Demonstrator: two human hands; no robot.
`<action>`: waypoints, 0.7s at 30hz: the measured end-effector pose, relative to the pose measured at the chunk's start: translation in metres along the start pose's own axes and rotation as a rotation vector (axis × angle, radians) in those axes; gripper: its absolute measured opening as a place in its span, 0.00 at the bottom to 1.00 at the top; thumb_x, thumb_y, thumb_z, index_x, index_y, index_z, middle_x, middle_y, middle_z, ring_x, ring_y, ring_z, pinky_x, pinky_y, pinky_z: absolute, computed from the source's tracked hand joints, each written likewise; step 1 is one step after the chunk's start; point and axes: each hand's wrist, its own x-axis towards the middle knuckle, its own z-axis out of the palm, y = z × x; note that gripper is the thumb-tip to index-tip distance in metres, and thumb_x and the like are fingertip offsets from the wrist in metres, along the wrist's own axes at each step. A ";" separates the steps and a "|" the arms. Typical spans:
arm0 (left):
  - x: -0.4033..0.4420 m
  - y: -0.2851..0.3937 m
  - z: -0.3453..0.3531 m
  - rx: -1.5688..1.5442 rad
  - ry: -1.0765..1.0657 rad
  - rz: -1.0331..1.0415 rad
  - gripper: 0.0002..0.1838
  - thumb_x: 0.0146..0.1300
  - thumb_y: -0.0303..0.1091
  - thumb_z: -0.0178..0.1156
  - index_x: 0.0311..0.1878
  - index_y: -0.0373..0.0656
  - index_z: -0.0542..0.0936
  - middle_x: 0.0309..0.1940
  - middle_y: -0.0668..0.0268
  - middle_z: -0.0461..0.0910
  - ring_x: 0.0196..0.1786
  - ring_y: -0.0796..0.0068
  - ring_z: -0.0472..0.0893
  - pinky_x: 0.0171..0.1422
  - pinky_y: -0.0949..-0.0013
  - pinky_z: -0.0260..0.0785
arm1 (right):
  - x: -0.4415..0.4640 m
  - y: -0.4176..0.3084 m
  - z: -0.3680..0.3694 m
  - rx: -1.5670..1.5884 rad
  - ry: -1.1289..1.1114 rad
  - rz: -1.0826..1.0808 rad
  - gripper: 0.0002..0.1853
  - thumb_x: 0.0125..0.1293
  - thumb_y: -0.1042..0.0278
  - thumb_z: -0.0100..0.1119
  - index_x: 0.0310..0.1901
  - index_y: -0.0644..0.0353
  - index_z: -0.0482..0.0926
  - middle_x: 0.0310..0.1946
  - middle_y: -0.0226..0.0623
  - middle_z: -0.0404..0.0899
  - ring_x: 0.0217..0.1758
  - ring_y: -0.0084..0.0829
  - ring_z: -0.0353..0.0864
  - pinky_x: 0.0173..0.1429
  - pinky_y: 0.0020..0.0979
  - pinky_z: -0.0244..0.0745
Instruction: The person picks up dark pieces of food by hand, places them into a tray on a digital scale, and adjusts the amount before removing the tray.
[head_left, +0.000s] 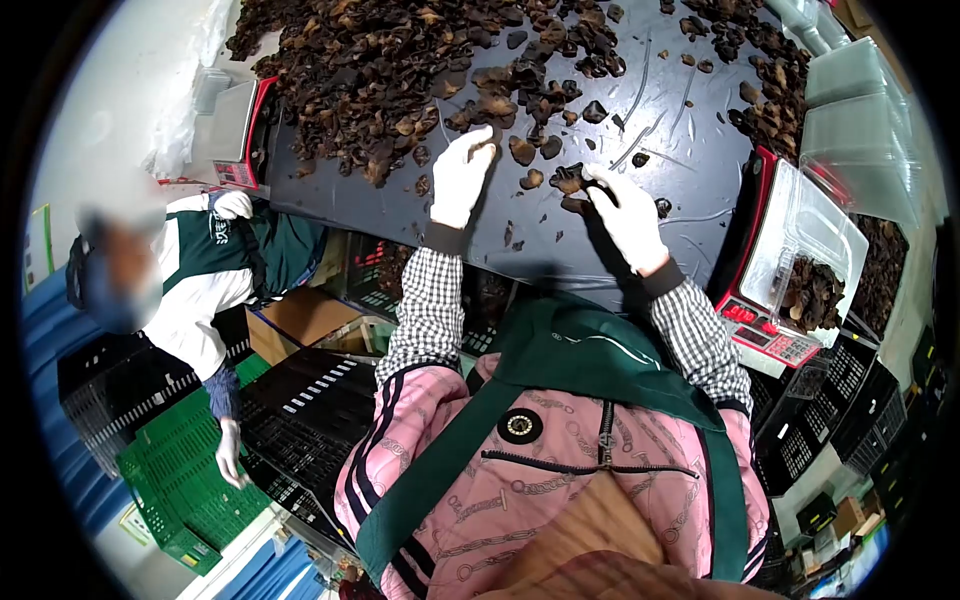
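Dark brown dried pieces, like wood ear fungus, form a big pile (350,80) on the dark table (560,250). My left hand (463,175), in a white glove, is at the pile's near edge with its fingers drawn together; whether anything is between them is hidden. My right hand (625,215), also in a white glove, has thumb and fingers at a dark piece (568,179) on the table and pinches its right edge. Loose pieces (522,150) lie between the two hands.
At the right stands a red scale (745,240) with a clear container of pieces (812,292). Stacked clear boxes (860,130) are behind it. Another scale (235,130) is at the left, near a co-worker (205,250). Black crates (310,400) and a green crate (190,480) stand below.
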 end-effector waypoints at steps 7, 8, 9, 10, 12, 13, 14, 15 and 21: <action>-0.033 -0.021 0.022 0.435 0.030 0.425 0.17 0.57 0.27 0.69 0.50 0.40 0.79 0.57 0.53 0.77 0.56 0.57 0.81 0.56 0.63 0.76 | 0.050 0.009 0.028 -0.707 -0.207 -0.280 0.09 0.66 0.67 0.55 0.46 0.52 0.80 0.34 0.41 0.77 0.38 0.41 0.83 0.39 0.40 0.78; -0.030 -0.033 0.030 0.446 0.036 0.470 0.30 0.55 0.33 0.73 0.62 0.41 0.75 0.66 0.46 0.70 0.65 0.48 0.74 0.66 0.55 0.70 | 0.054 0.009 0.027 -0.723 -0.204 -0.291 0.07 0.66 0.67 0.55 0.43 0.52 0.80 0.34 0.41 0.77 0.38 0.41 0.83 0.39 0.40 0.78; -0.029 -0.016 0.034 0.514 -0.002 0.435 0.37 0.54 0.37 0.75 0.67 0.42 0.72 0.69 0.44 0.67 0.68 0.45 0.70 0.69 0.52 0.66 | 0.051 0.010 0.024 -0.593 -0.105 -0.331 0.03 0.65 0.68 0.56 0.37 0.53 0.79 0.32 0.40 0.76 0.37 0.42 0.82 0.40 0.41 0.78; -0.030 0.001 0.038 0.581 -0.042 0.396 0.44 0.52 0.41 0.76 0.72 0.42 0.68 0.72 0.42 0.63 0.70 0.43 0.67 0.73 0.50 0.62 | 0.045 -0.004 0.012 -0.449 -0.075 -0.268 0.05 0.65 0.67 0.58 0.38 0.55 0.81 0.34 0.41 0.79 0.39 0.42 0.83 0.41 0.40 0.78; -0.023 -0.001 0.046 0.633 -0.131 0.412 0.51 0.49 0.46 0.77 0.76 0.45 0.64 0.75 0.43 0.59 0.72 0.42 0.64 0.75 0.47 0.58 | 0.037 0.003 0.000 -0.069 -0.089 -0.176 0.08 0.66 0.66 0.60 0.41 0.58 0.84 0.37 0.41 0.83 0.41 0.38 0.84 0.43 0.36 0.78; -0.021 -0.010 0.051 0.665 -0.132 0.453 0.49 0.50 0.46 0.77 0.75 0.45 0.65 0.74 0.44 0.62 0.72 0.42 0.65 0.74 0.47 0.59 | 0.032 -0.003 -0.009 0.113 -0.133 -0.095 0.11 0.67 0.64 0.61 0.46 0.61 0.84 0.35 0.37 0.85 0.36 0.30 0.84 0.41 0.30 0.77; -0.019 -0.022 0.055 0.698 -0.133 0.495 0.48 0.50 0.46 0.76 0.74 0.45 0.67 0.72 0.45 0.64 0.71 0.43 0.66 0.73 0.47 0.60 | 0.026 -0.010 -0.026 0.406 -0.339 0.247 0.11 0.68 0.66 0.61 0.46 0.63 0.84 0.29 0.31 0.83 0.29 0.21 0.79 0.34 0.24 0.72; -0.018 -0.031 0.058 0.688 -0.073 0.552 0.40 0.52 0.43 0.74 0.69 0.43 0.72 0.65 0.49 0.73 0.65 0.47 0.72 0.68 0.49 0.66 | 0.017 -0.021 -0.041 0.516 -0.341 0.369 0.10 0.68 0.66 0.61 0.45 0.62 0.84 0.27 0.29 0.82 0.25 0.18 0.75 0.30 0.22 0.67; -0.008 -0.030 0.044 0.514 0.082 0.349 0.13 0.67 0.32 0.62 0.53 0.41 0.81 0.46 0.55 0.80 0.50 0.55 0.80 0.57 0.59 0.73 | -0.051 -0.005 -0.064 0.874 -0.223 0.680 0.06 0.68 0.70 0.58 0.42 0.63 0.81 0.25 0.31 0.81 0.16 0.14 0.65 0.20 0.18 0.56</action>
